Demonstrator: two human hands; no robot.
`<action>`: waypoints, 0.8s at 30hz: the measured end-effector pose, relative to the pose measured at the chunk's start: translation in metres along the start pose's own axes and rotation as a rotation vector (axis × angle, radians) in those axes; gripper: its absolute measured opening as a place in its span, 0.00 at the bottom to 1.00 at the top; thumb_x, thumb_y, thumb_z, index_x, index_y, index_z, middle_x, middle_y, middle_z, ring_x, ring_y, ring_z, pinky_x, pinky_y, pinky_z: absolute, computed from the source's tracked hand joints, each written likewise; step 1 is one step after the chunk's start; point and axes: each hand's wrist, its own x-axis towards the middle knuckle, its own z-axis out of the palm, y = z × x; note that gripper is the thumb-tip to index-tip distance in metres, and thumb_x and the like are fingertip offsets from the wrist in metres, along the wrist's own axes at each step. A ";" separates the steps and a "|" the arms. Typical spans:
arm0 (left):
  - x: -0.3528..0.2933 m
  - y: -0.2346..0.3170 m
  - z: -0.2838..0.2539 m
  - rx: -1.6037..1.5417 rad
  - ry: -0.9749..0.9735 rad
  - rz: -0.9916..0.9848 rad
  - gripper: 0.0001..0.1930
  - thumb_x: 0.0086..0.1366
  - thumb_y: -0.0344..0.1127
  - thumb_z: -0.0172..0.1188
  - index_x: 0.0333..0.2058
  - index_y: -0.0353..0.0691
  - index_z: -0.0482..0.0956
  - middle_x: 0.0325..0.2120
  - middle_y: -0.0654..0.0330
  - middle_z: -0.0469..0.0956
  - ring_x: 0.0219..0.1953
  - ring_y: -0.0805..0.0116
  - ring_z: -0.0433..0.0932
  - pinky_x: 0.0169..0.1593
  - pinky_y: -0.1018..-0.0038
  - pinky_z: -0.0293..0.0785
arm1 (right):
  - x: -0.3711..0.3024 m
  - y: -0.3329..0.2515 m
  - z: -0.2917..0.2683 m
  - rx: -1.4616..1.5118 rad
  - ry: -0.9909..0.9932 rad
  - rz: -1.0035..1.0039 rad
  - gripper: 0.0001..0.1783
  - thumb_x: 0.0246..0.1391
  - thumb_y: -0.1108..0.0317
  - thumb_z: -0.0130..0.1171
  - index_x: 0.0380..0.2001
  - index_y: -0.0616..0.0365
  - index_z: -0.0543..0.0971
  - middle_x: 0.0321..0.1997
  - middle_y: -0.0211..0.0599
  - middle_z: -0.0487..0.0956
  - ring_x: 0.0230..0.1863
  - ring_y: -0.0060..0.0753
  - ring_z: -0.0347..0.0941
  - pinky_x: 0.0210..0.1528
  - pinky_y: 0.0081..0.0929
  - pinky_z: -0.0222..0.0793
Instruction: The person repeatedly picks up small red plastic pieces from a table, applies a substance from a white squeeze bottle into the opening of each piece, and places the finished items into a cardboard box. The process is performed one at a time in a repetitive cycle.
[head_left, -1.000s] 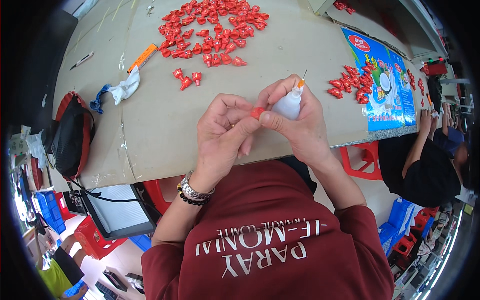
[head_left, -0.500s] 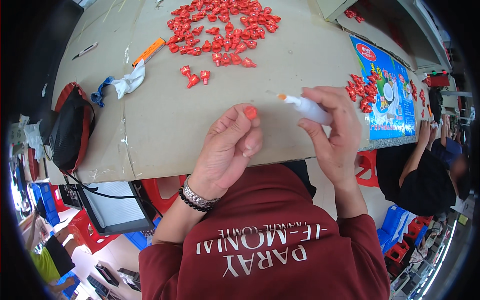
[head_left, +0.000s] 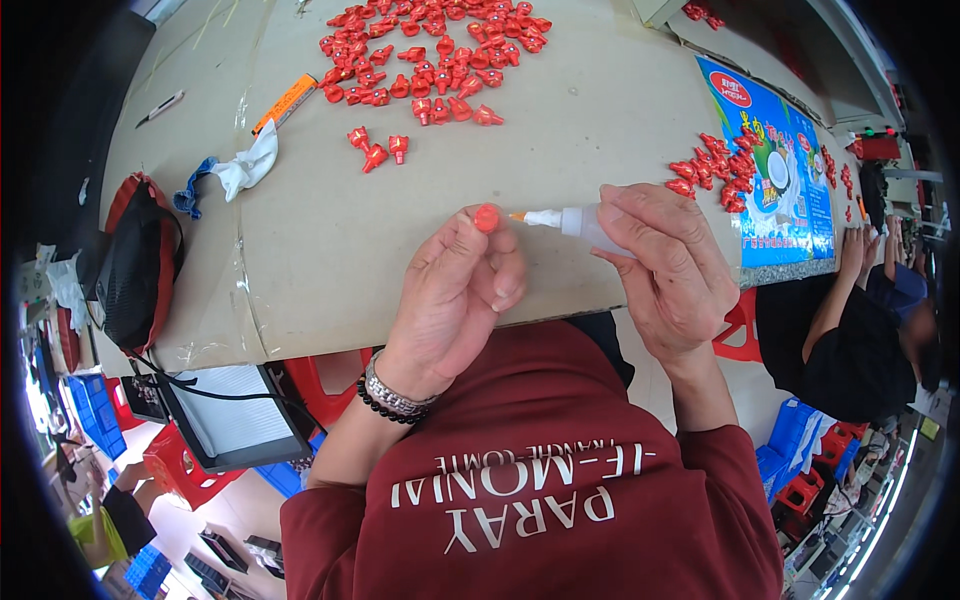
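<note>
1. Spreading wide beneath both hands, the tan table (head_left: pixel 330 250) has its curved near edge just below the palms; ahead, a broad strip of flat board, joined with clear tape, gives room up to the red pieces (head_left: pixel 443 78).
2. The blue printed sheet (head_left: pixel 762 105) lies flat and smooth beyond the right hand (head_left: pixel 680 270), with more red pieces bunched over its left side.
3. Near the left edge slumps a black-and-red pouch (head_left: pixel 135 270), rounded and fabric-like — well apart from the left hand (head_left: pixel 450 285).
4. The hands are apart: the left pinches one small piece between thumb and fingers, the right is curled around a bottle.
5. That squeeze bottle (head_left: pixel 590 228), translucent plastic, is held almost level, its white nozzle narrowing leftward to an orange tip.
6. The held red piece (head_left: pixel 486 218) shows a round, smooth end at the left fingertips — the orange tip just beside it, though whether they touch I cannot tell.
</note>
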 end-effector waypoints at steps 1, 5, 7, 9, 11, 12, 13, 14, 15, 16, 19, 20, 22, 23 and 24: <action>0.000 0.000 0.000 0.007 -0.002 -0.002 0.12 0.70 0.40 0.47 0.44 0.39 0.72 0.33 0.63 0.72 0.25 0.75 0.65 0.27 0.79 0.61 | 0.000 0.000 0.001 -0.005 -0.004 -0.005 0.17 0.35 0.83 0.67 0.34 0.66 0.79 0.37 0.46 0.80 0.38 0.43 0.77 0.40 0.32 0.74; -0.001 0.000 0.000 0.016 -0.010 -0.009 0.12 0.70 0.40 0.47 0.44 0.39 0.72 0.33 0.62 0.72 0.25 0.75 0.65 0.27 0.79 0.62 | -0.001 0.001 0.003 0.000 0.007 -0.032 0.17 0.33 0.84 0.64 0.33 0.67 0.79 0.36 0.46 0.79 0.37 0.44 0.77 0.38 0.32 0.74; -0.001 0.000 0.000 0.016 -0.013 -0.011 0.12 0.70 0.40 0.47 0.44 0.39 0.72 0.33 0.62 0.72 0.25 0.75 0.65 0.27 0.79 0.62 | 0.000 0.002 0.004 -0.006 0.023 -0.063 0.17 0.31 0.85 0.58 0.33 0.68 0.79 0.36 0.46 0.78 0.35 0.45 0.76 0.36 0.33 0.75; -0.001 0.000 0.001 0.022 -0.011 -0.012 0.12 0.70 0.40 0.47 0.44 0.39 0.71 0.33 0.62 0.72 0.25 0.75 0.65 0.27 0.79 0.62 | 0.000 0.002 0.005 -0.014 0.027 -0.075 0.18 0.31 0.85 0.57 0.32 0.68 0.79 0.36 0.46 0.78 0.34 0.45 0.76 0.35 0.33 0.75; -0.001 0.000 0.001 0.013 -0.022 -0.022 0.12 0.70 0.40 0.47 0.44 0.39 0.71 0.33 0.63 0.72 0.25 0.75 0.65 0.27 0.79 0.62 | 0.000 0.001 0.004 -0.016 0.012 -0.052 0.17 0.32 0.84 0.60 0.33 0.67 0.79 0.36 0.46 0.79 0.35 0.44 0.76 0.36 0.33 0.75; -0.001 0.000 0.001 0.008 -0.026 -0.027 0.12 0.70 0.40 0.47 0.44 0.39 0.71 0.33 0.63 0.72 0.25 0.75 0.65 0.27 0.79 0.62 | 0.000 -0.001 0.002 -0.013 -0.002 -0.028 0.17 0.33 0.83 0.63 0.33 0.67 0.79 0.36 0.45 0.79 0.37 0.44 0.77 0.38 0.33 0.74; -0.001 0.000 0.001 0.010 -0.028 -0.026 0.12 0.70 0.40 0.47 0.43 0.39 0.71 0.32 0.63 0.72 0.25 0.75 0.65 0.27 0.79 0.62 | 0.000 -0.002 0.002 -0.011 -0.015 -0.004 0.17 0.35 0.83 0.67 0.34 0.67 0.80 0.37 0.45 0.80 0.38 0.43 0.77 0.40 0.32 0.74; -0.001 0.000 0.001 0.013 -0.030 -0.026 0.12 0.70 0.40 0.48 0.43 0.38 0.71 0.32 0.63 0.72 0.25 0.75 0.65 0.27 0.79 0.62 | 0.000 -0.002 0.002 -0.012 -0.016 -0.005 0.17 0.35 0.82 0.67 0.34 0.67 0.80 0.37 0.45 0.80 0.38 0.43 0.77 0.40 0.32 0.74; -0.001 0.000 0.000 0.016 -0.032 -0.026 0.12 0.70 0.40 0.48 0.42 0.38 0.71 0.32 0.63 0.71 0.25 0.75 0.65 0.27 0.79 0.62 | 0.001 -0.003 0.002 -0.014 -0.016 -0.006 0.17 0.35 0.82 0.67 0.34 0.67 0.80 0.36 0.45 0.80 0.38 0.43 0.77 0.40 0.32 0.74; -0.002 0.000 0.001 0.021 -0.018 -0.024 0.12 0.70 0.40 0.48 0.41 0.38 0.71 0.31 0.63 0.71 0.25 0.75 0.65 0.27 0.79 0.61 | 0.001 -0.003 0.002 -0.015 -0.016 -0.007 0.17 0.35 0.82 0.67 0.34 0.67 0.80 0.36 0.45 0.80 0.38 0.43 0.77 0.40 0.32 0.74; -0.002 0.000 0.003 0.040 0.009 -0.021 0.12 0.69 0.41 0.48 0.39 0.37 0.71 0.29 0.64 0.70 0.24 0.76 0.65 0.27 0.80 0.61 | 0.000 -0.002 0.002 -0.027 -0.012 -0.005 0.17 0.35 0.82 0.67 0.34 0.67 0.80 0.36 0.45 0.80 0.38 0.43 0.77 0.40 0.32 0.74; -0.002 0.000 0.003 0.051 0.010 -0.021 0.12 0.69 0.41 0.48 0.39 0.36 0.71 0.28 0.64 0.70 0.24 0.76 0.64 0.27 0.80 0.61 | 0.000 -0.001 0.003 -0.028 0.003 -0.031 0.17 0.33 0.83 0.64 0.33 0.67 0.79 0.36 0.45 0.79 0.36 0.44 0.77 0.37 0.32 0.74; -0.002 0.000 0.004 0.066 0.031 -0.022 0.13 0.69 0.42 0.49 0.37 0.36 0.71 0.26 0.64 0.69 0.23 0.76 0.63 0.27 0.80 0.60 | 0.000 0.002 0.005 -0.032 0.029 -0.074 0.18 0.30 0.84 0.59 0.32 0.68 0.79 0.36 0.45 0.78 0.34 0.45 0.76 0.34 0.33 0.75; -0.002 0.000 0.005 0.069 0.050 -0.023 0.13 0.69 0.42 0.49 0.37 0.36 0.71 0.25 0.64 0.68 0.23 0.76 0.63 0.26 0.80 0.60 | 0.000 0.002 0.005 -0.036 0.039 -0.090 0.18 0.29 0.85 0.57 0.32 0.68 0.79 0.36 0.45 0.78 0.33 0.45 0.76 0.33 0.33 0.75; -0.002 0.000 0.005 0.073 0.071 -0.023 0.13 0.69 0.42 0.49 0.36 0.36 0.71 0.24 0.64 0.68 0.22 0.77 0.63 0.26 0.80 0.59 | 0.001 0.002 0.005 -0.040 0.044 -0.094 0.18 0.29 0.85 0.57 0.32 0.68 0.80 0.35 0.45 0.78 0.33 0.45 0.76 0.32 0.33 0.75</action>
